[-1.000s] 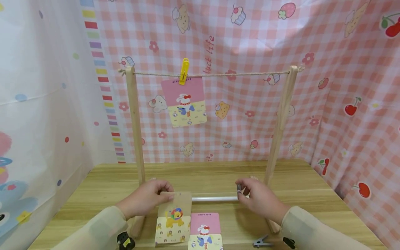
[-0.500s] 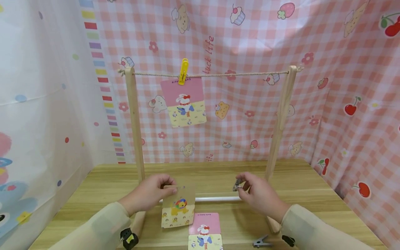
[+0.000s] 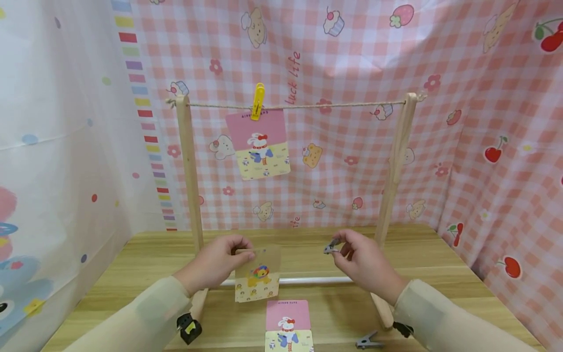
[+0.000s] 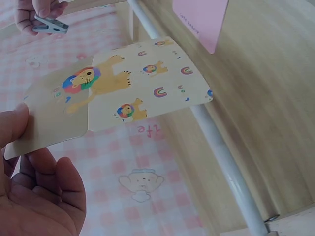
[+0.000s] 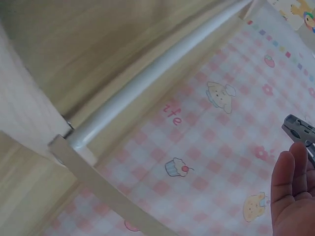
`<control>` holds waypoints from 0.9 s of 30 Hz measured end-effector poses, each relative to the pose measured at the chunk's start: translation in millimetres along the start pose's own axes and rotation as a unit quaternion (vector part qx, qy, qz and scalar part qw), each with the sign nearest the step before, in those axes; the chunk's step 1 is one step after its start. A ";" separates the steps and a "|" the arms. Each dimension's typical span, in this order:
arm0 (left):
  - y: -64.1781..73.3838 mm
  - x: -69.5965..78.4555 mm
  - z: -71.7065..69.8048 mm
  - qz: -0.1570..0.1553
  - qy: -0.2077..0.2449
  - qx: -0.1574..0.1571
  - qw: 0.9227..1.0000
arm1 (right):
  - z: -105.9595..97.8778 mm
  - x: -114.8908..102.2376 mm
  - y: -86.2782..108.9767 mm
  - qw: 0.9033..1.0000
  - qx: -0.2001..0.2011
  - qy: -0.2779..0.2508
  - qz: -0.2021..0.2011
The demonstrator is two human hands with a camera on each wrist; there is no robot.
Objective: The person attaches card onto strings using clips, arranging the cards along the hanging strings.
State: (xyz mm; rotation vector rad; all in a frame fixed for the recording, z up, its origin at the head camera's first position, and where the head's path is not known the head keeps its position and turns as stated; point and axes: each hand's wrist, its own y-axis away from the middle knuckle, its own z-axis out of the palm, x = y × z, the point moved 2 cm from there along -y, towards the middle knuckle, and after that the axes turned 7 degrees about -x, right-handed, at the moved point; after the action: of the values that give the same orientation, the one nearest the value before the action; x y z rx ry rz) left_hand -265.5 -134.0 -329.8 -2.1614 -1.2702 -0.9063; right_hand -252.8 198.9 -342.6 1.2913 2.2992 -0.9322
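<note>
My left hand (image 3: 222, 261) pinches a lion card (image 3: 257, 276) by its top left corner, between thumb and fingers, and holds it above the table. In the left wrist view the lion card (image 4: 123, 88) shows a tan half and a cream half. To the right, my right hand (image 3: 365, 259) pinches a grey clothespin (image 3: 331, 246) that points left toward the card, apart from it. A pink and yellow rabbit card (image 3: 257, 144) hangs from a string (image 3: 343, 105) under a yellow clothespin (image 3: 258, 101). Another rabbit card (image 3: 288, 322) lies on the table below.
Two wooden posts (image 3: 190, 171) carry the string, with a white rod (image 3: 308, 280) between them low down. A second grey clothespin (image 3: 368, 340) lies on the table (image 3: 110, 293) at the front right. A checked curtain (image 3: 343, 186) hangs behind.
Both hands have risen from near the table. The left hand has lifted the lion card up and slightly right; the right hand has raised the grey clothespin and turned it leftward.
</note>
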 end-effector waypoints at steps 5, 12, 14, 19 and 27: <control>-4.8 6.0 -1.3 0.004 -0.001 0.008 1.000 | -3.6 -5.3 -3.4 1.000 0.015 0.009 -0.013; -10.1 18.8 -3.0 0.024 0.006 0.021 0.999 | -7.3 -12.4 -7.6 0.999 0.027 0.005 -0.024; -11.1 22.1 -3.7 0.027 -0.001 0.027 0.999 | -7.9 -14.3 -8.7 0.999 0.027 0.002 -0.027; -15.1 28.1 -5.2 0.028 -0.017 0.044 0.998 | -10.3 -18.9 -11.8 0.999 0.036 0.005 -0.038; -23.2 38.1 -7.6 0.046 -0.038 0.060 0.996 | -16.8 -26.4 -17.9 0.997 0.047 0.001 -0.053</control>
State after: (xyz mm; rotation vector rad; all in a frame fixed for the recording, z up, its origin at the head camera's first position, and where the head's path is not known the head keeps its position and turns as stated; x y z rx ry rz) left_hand -275.0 -106.6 -294.9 -2.1596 -1.2170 -0.6985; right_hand -253.7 187.3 -308.5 1.2170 2.3721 -1.0867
